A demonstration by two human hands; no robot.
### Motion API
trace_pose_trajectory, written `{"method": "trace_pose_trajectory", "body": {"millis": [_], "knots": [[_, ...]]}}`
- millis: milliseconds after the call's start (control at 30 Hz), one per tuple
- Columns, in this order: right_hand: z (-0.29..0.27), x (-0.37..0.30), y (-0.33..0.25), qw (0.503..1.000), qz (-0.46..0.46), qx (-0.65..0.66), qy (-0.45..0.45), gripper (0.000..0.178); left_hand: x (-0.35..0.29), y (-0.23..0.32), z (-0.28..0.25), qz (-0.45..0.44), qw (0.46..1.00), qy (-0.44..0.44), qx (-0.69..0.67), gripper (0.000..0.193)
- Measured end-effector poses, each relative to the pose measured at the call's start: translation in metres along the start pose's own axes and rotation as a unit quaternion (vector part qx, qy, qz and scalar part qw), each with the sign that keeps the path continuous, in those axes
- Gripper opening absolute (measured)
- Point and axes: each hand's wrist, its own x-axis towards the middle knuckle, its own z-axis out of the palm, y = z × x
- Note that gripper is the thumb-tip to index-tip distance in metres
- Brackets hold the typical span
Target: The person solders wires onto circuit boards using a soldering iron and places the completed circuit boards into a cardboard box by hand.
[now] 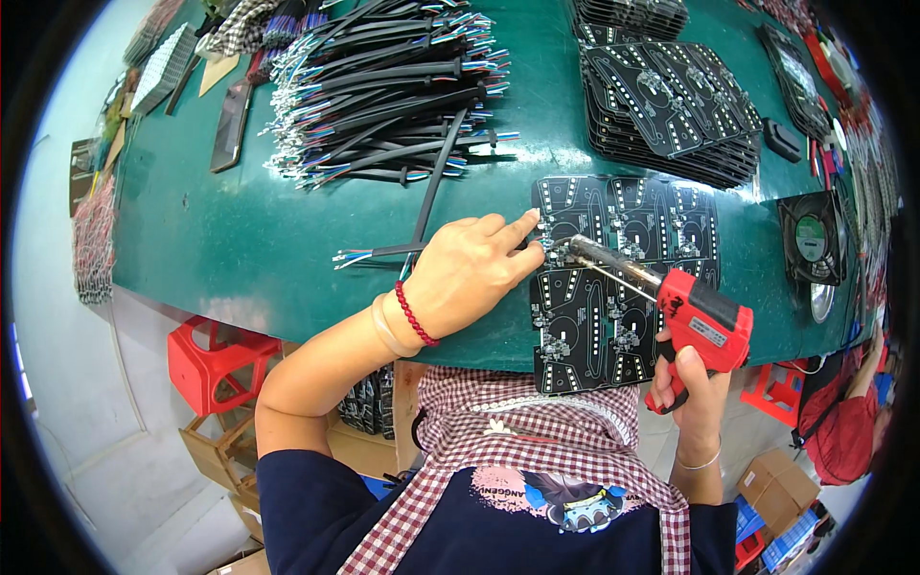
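My right hand (692,381) is wrapped around the grip of a red and black soldering gun (704,321). Its tip points left and rests at the circuit board panel (623,369), a black sheet of several boards lying on the table. My left hand (470,264) is closed, thumb and index fingertip pressed at the panel's left edge, just beside the gun's tip. A black-sleeved wire cable (388,252) with bare coloured ends runs under this hand; the hand hides its other end. Another black cable (441,172) lies slanting behind the hand.
A big heap of black-sleeved cables (383,91) covers the back left of the green table (192,240). Stacked circuit panels (671,105) stand at the back right. A phone (231,125) lies far left, a black fan (813,240) at right. Red stools (216,364) are below the table edge.
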Motion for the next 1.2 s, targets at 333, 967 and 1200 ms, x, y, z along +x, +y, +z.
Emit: {"method": "trace_pose_trajectory", "body": {"millis": [333,967,1200], "knots": [[-0.008,-0.004,-0.001,0.998,-0.013,0.064,0.009,0.032,0.001,0.002,-0.002,0.011,1.0,-0.003,0.006,0.023],[-0.039,-0.009,0.002,0.986,-0.073,0.143,0.031,0.037,0.035,-0.066,-0.013,-0.244,0.956,0.159,-0.018,0.025],[-0.06,-0.009,0.008,0.981,-0.076,0.162,0.069,0.036,0.054,-0.046,-0.05,-0.12,0.981,0.13,-0.086,0.033]]}}
